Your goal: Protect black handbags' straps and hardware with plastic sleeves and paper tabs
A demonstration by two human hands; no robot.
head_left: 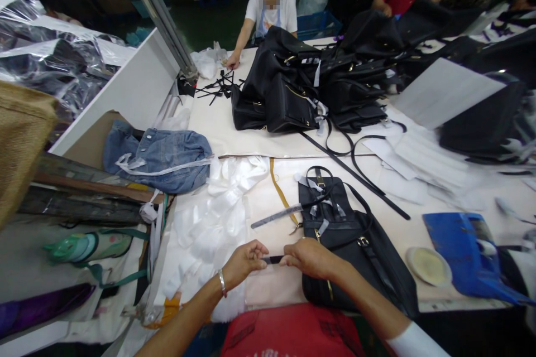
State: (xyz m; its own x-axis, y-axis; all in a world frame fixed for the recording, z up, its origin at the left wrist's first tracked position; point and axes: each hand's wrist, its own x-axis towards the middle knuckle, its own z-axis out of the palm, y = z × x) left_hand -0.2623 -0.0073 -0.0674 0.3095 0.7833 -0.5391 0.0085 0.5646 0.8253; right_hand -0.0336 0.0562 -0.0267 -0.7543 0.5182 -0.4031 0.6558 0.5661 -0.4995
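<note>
My left hand (245, 262), with a silver bracelet on its wrist, pinches the left end of a short black strap (274, 260). A pale, see-through wrap seems to cover that end. On the strap's other end, the fingers of my right hand (312, 257) are closed. Beside and partly under my right forearm lies a black bag (347, 228) with gold zips and buckles. From the bag another strap (276, 216), wrapped in clear film, reaches to the left. A mustard-coloured strip (282, 189) lies just above it.
White plastic wrapping (218, 217) is heaped at left, near a denim bag (157, 156). Black bags (288, 89) are piled at the back. A blue dustpan-like piece (458, 245) and a round tub (429, 266) sit at right. Across the table, a co-worker's hand (233, 60) touches black strips.
</note>
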